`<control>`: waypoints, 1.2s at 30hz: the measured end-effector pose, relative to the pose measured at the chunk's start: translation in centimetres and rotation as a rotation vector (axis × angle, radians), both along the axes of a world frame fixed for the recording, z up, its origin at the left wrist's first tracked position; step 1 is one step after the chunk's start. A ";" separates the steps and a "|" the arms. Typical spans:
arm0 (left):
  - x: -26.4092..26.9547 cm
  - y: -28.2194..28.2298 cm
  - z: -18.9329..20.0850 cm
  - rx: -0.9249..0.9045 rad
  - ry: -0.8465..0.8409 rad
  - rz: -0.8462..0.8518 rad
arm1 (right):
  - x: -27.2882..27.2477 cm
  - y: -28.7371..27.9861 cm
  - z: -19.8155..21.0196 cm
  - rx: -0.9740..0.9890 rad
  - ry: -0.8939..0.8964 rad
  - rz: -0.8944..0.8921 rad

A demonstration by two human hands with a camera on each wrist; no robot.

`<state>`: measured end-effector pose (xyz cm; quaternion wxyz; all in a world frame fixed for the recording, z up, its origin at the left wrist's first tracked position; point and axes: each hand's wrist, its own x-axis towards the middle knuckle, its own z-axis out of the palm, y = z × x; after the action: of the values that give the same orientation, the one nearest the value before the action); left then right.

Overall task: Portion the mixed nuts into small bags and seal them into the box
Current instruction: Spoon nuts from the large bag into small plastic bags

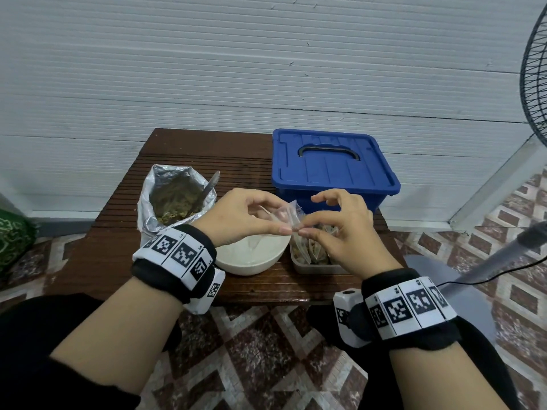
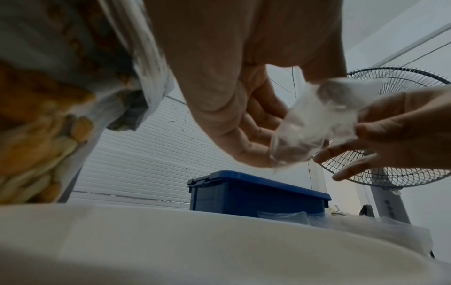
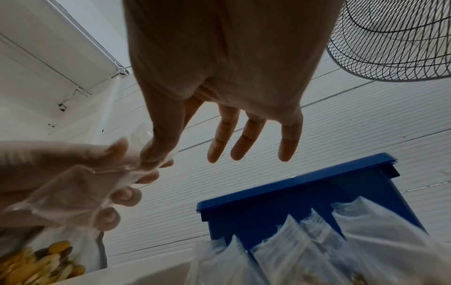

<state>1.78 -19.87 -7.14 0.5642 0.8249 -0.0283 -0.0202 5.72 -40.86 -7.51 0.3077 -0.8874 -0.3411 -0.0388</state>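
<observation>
Both hands hold one small clear bag (image 1: 285, 216) above the white bowl (image 1: 254, 263). My left hand (image 1: 245, 217) pinches its left edge between thumb and fingers. My right hand (image 1: 340, 223) pinches the right edge with thumb and forefinger, its other fingers spread straight. The bag (image 2: 317, 125) looks empty and crumpled; it shows too in the right wrist view (image 3: 80, 189). The foil sack of mixed nuts (image 1: 174, 199) stands open at the left with a spoon handle (image 1: 211, 183) sticking out. The blue box (image 1: 331, 167) sits at the back right, lid on.
A small clear tray (image 1: 313, 266) holding several filled bags (image 3: 305, 250) stands just under my right hand. The dark wooden table (image 1: 124, 253) is low and small. A standing fan (image 1: 532, 84) is at the right, its cable on the tiled floor.
</observation>
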 end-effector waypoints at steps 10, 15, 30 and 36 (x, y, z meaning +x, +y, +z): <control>0.3 0.7 -0.4 0.130 0.040 -0.070 | 0.0 0.1 -0.1 -0.062 -0.004 -0.020; 0.0 0.2 0.0 0.132 0.035 -0.079 | 0.2 0.1 -0.4 -0.009 -0.031 -0.022; 0.0 -0.2 -0.1 0.047 -0.050 0.002 | 0.3 -0.2 -0.4 0.074 -0.002 -0.032; -0.3 -0.1 1.2 0.031 -0.125 0.043 | 0.2 -0.2 0.8 0.360 0.046 -0.082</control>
<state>1.49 -19.98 -5.97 0.5488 0.8336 -0.0456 0.0430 5.91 -41.09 -6.66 0.4676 -0.8318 -0.2849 -0.0914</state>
